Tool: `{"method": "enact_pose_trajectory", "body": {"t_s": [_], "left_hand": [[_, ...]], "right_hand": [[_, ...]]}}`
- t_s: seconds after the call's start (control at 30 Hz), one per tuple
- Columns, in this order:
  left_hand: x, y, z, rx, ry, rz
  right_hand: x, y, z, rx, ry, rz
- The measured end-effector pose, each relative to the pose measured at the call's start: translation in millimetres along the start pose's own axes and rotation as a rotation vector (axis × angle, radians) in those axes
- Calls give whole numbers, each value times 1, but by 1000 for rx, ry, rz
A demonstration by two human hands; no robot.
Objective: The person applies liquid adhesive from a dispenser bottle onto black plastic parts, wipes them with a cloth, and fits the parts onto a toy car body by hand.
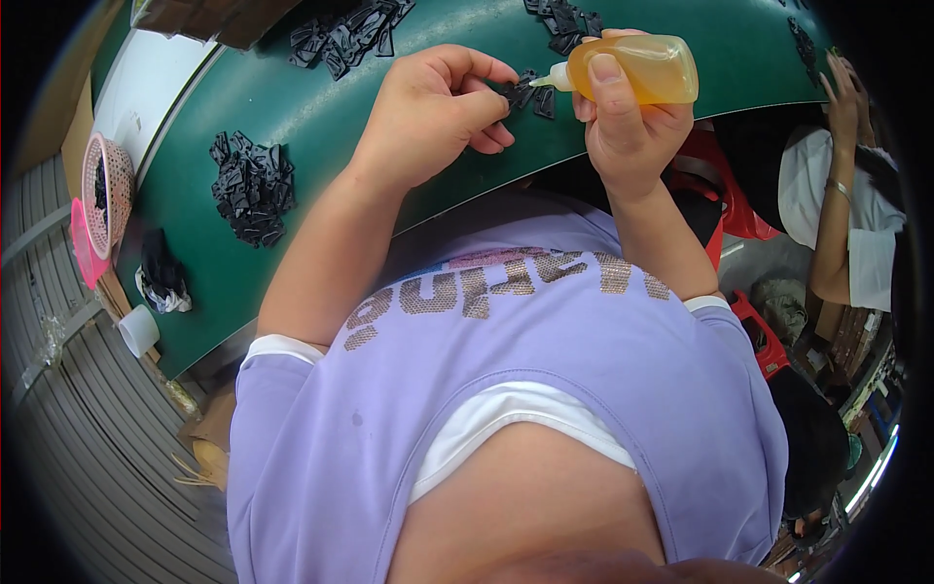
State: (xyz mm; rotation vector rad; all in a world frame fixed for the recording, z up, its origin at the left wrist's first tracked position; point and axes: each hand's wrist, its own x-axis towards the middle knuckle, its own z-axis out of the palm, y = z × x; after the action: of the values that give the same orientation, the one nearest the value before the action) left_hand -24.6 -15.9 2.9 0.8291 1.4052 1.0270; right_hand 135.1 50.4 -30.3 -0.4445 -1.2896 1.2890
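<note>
green table [321, 117]: left hand [433, 107] pinches one black part [519, 91], right hand [623, 122] one amber bottle [637, 68].

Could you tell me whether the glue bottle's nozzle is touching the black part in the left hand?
Cannot tell. In the head view the nozzle of the bottle ends right at the black part pinched by the left hand, but no contact or gap shows.

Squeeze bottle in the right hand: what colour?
Translucent amber-yellow bottle with a white nozzle, seen in the head view.
</note>
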Motion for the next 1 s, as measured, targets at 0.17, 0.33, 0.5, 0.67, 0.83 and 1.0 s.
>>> {"method": "enact_pose_trajectory", "body": {"t_s": [0.17, 0.33, 0.5, 0.67, 0.83, 1.0], "left_hand": [[0, 0, 0, -4, 2, 2], [0, 2, -2, 123, -22, 18], [1, 1, -1, 12, 8, -3], [2, 1, 0, -42, 21, 4], [4, 1, 0, 2, 27, 6], [4, 2, 1, -11, 24, 7]], "right_hand": [[1, -2, 4, -24, -3, 19], [1, 3, -6, 33, 46, 12], [-1, -1, -6, 182, 116, 90], [-5, -2, -9, 35, -88, 46], [-5, 2, -11, 19, -112, 24], [-6, -3, -3, 67, -75, 73]]}}
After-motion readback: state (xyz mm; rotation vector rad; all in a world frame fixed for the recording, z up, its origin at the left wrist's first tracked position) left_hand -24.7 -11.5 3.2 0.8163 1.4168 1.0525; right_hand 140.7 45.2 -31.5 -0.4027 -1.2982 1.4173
